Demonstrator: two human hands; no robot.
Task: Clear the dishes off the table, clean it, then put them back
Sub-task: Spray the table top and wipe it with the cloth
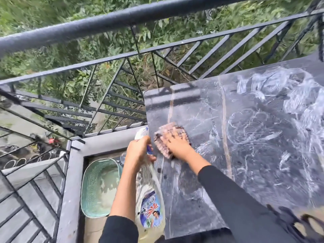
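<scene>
Dark, marble-patterned and glossy, the square tabletop point(263, 155) carries white soapy swirls across its far and right parts and stands bare of dishes. The right hand point(177, 144) lies flat with fingers spread on a pinkish checked cleaning cloth point(166, 135), pressing it onto the table near the left edge. The left hand point(138, 149) is wrapped around the neck of a clear plastic spray bottle point(150, 199) with a colourful label, just beside the table's edge. A pale green plastic mesh basket point(100, 186) sits on the floor below, by the black metal railing point(105, 23).
</scene>
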